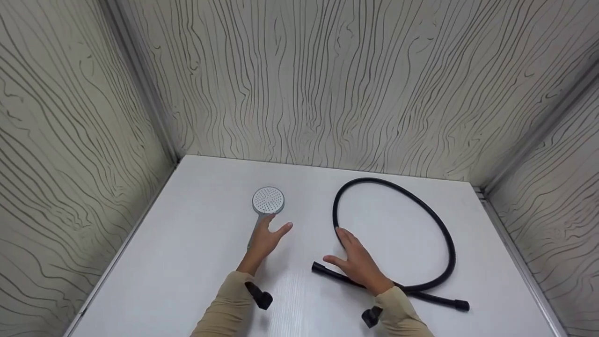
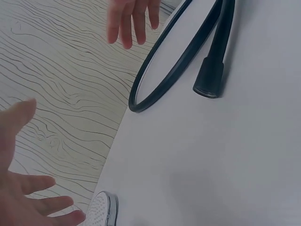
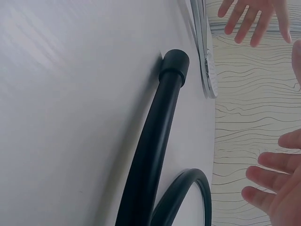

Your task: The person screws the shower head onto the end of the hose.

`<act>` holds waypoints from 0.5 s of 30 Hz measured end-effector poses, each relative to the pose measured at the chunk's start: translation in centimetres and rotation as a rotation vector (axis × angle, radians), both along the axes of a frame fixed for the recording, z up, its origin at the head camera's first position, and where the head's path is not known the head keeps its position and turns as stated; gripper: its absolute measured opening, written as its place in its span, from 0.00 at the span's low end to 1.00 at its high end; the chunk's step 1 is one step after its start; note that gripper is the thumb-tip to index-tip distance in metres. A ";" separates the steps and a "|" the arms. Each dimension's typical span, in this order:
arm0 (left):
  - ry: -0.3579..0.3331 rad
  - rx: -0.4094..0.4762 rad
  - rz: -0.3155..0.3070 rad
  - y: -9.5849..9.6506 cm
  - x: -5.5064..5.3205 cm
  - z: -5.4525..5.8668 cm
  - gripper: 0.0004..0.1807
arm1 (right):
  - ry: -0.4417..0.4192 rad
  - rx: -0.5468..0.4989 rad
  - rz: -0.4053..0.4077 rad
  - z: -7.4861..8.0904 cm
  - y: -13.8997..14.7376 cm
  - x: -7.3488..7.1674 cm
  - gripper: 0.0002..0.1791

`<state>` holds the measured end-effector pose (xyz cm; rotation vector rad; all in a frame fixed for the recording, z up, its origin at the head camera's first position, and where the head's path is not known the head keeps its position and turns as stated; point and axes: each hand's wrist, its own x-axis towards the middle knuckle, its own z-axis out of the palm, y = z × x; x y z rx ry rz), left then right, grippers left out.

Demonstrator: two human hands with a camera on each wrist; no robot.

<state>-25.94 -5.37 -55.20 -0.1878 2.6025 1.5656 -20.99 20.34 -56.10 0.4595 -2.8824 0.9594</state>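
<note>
A hand shower head [image 1: 268,200] with a white perforated face and grey handle lies on the white table. My left hand [image 1: 265,239] hovers over its handle, thumb spread to the right, and hides part of it. On the right a black shower hose [image 1: 452,255] lies in a wide loop, its two ends crossing at the front. Above the loop's left side is my right hand [image 1: 359,263], fingers extended and thumb apart. Both wrist views show the hands held off the table with nothing in them. The hose's end fitting [image 3: 175,66] points toward the shower head.
The white tabletop [image 1: 196,224] is bounded by wood-grain patterned panels [image 1: 299,84] at the back and both sides. Black camera mounts [image 1: 259,296] sit on both wrists. The second hose end [image 1: 462,305] lies near the front right.
</note>
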 end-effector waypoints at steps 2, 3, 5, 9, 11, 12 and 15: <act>-0.032 0.021 0.014 -0.3 -0.2 0.1 0.48 | 0.011 -0.006 0.011 -0.1 0.0 0.0 0.48; -0.050 0.037 0.020 -0.4 -0.4 0.1 0.49 | 0.019 -0.008 0.018 -0.1 0.0 0.0 0.48; -0.075 0.061 0.026 -0.8 -0.6 0.2 0.48 | 0.035 -0.014 0.032 -0.3 0.0 0.0 0.47; -0.120 0.079 0.039 -1.4 -1.0 0.5 0.47 | 0.079 -0.014 0.053 -0.6 0.1 -0.1 0.45; -0.140 0.087 0.044 -1.6 -1.2 0.6 0.47 | 0.088 -0.012 0.058 -0.7 0.1 -0.1 0.45; -0.149 0.095 0.046 -1.8 -1.4 0.7 0.47 | 0.089 -0.010 0.059 -0.8 0.1 -0.1 0.44; -0.184 0.137 0.053 -2.3 -1.7 0.8 0.47 | 0.069 -0.019 0.066 -0.8 0.0 -0.1 0.44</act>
